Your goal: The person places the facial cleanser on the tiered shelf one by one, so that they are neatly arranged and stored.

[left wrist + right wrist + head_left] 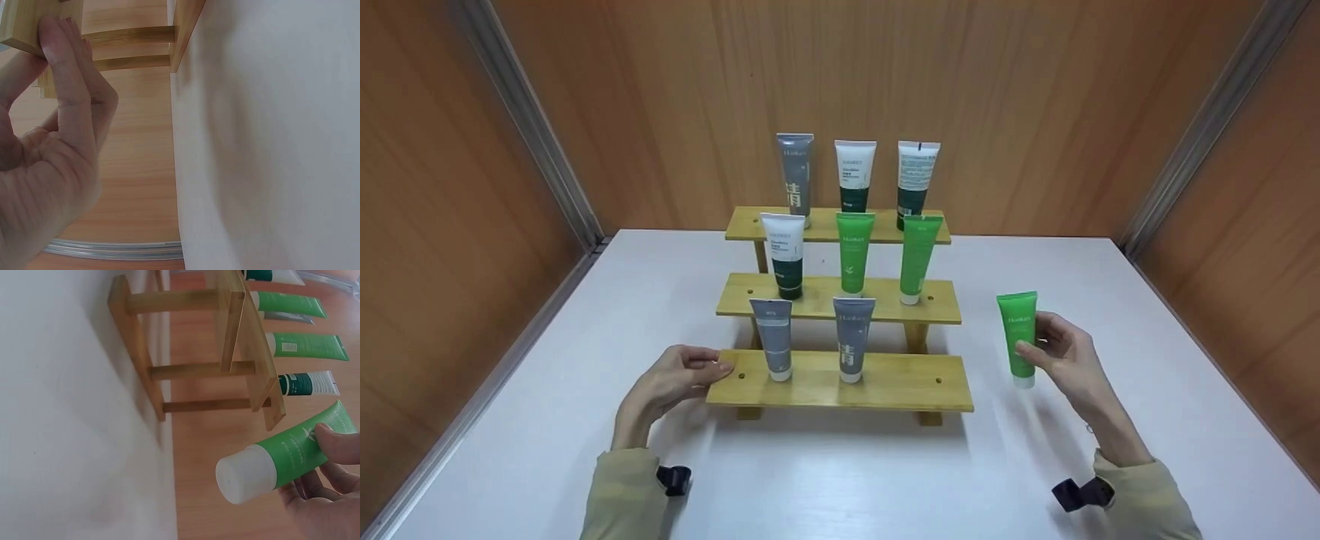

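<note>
My right hand (1069,360) holds a green squeeze tube (1018,330) by its side, thumb across the front, white cap (246,475) pointing down. The tube is in the air to the right of a three-tier wooden display stand (900,382). At the stand's left side, my left hand (671,382) pinches the end of the lowest board (22,28) between thumb and fingers. Two grey tubes, one at left (772,337) and one mid-board (853,341), stand cap-down on that board; its right part is bare.
On the middle tier stand a white-and-dark-green tube (784,255) and two green tubes (853,251). The top tier bears a grey tube (796,176) and two white-and-dark-green tubes (855,172). Wooden panels (840,75) enclose the white table (840,480) behind and at both sides.
</note>
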The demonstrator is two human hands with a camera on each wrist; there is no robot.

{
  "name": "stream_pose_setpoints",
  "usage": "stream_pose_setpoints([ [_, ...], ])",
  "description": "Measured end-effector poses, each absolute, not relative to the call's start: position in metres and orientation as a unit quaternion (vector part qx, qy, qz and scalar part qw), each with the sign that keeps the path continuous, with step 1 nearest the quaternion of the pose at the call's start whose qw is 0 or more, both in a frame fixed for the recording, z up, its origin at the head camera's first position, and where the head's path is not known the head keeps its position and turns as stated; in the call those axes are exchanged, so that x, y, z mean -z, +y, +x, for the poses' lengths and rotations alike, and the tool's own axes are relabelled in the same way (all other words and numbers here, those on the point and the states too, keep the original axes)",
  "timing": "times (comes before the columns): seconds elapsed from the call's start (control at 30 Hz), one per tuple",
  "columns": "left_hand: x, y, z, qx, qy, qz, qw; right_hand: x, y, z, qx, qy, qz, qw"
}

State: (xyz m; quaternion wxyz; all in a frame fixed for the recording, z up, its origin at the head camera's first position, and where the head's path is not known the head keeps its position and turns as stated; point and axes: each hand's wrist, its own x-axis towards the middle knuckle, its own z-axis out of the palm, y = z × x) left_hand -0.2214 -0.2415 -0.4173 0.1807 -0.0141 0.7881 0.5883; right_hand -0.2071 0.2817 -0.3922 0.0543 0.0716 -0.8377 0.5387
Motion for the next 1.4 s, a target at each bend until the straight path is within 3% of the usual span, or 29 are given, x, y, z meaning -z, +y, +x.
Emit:
stream_pose_setpoints([
  [1.4, 0.418, -0.242, -0.221, -0.59, 0.787, -0.014, 0.179, 0.384, 0.227, -0.201, -0.64, -0.754, 0.134, 0.062],
])
